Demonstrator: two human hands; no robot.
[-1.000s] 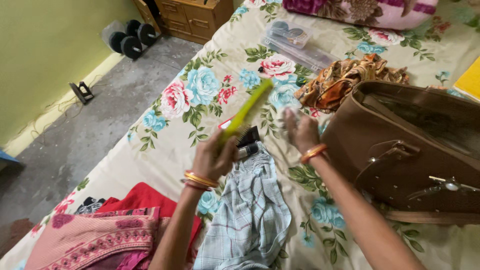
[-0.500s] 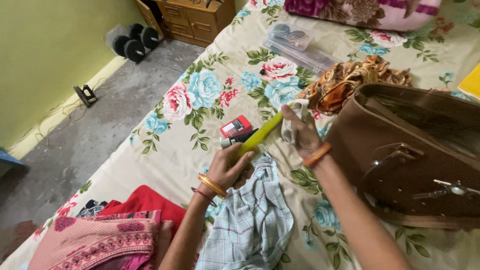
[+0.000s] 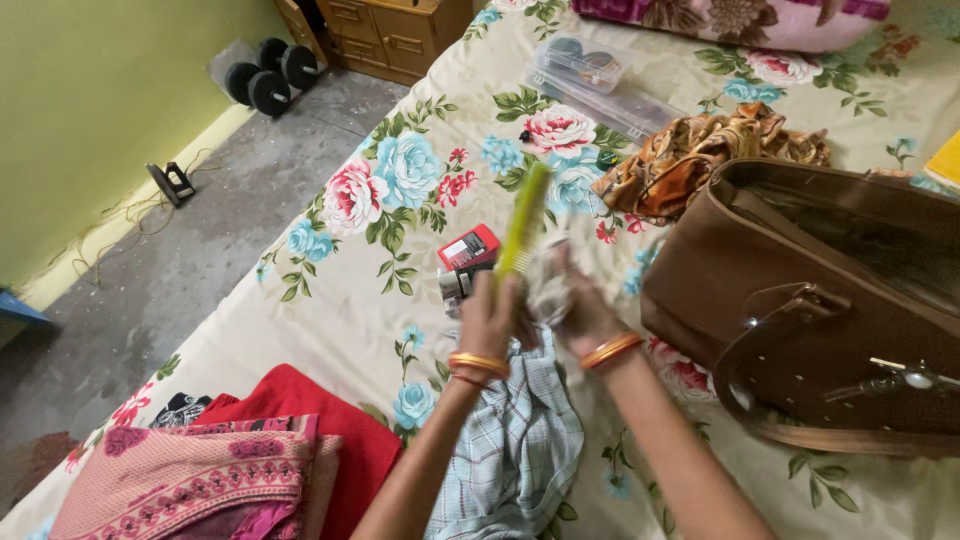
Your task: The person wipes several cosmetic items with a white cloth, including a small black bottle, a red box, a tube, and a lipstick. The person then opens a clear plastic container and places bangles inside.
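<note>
So from my feed, my left hand (image 3: 490, 318) has its fingers wrapped tight around the handle end of a yellow-green comb (image 3: 524, 222), which sticks up and away from me over the bed (image 3: 330, 290) with its flowery sheet. My right hand (image 3: 578, 312) is right beside it, fingers closed on a small crumpled whitish wad (image 3: 548, 282) that sits just against the lower part of the comb; can't tell what the wad is made of. Taking the big brown handbag (image 3: 800, 290) as the landmark: both hands are just to its left, close to its side but not touching it. The bag lies on the bed with its mouth gaping open at the top, and the inside looks dark, so I can't make out anything in it. Behind the bag, touching its upper edge, there's a bunched orange-brown patterned cloth (image 3: 700, 160). Further back and left of the bag is a clear plastic box (image 3: 585, 62) with its lid on and some dark roundish things inside, too small to identify, resting by a longer clear case (image 3: 610, 100). Left of the bag, just past the comb, a small red box (image 3: 467, 247) lies flat on the sheet. Under my wrists, below-left of the bag, is a light checked cloth (image 3: 510, 440), and beyond that a red cloth (image 3: 310, 420) with a pink patterned one (image 3: 190, 480) on it.
</note>
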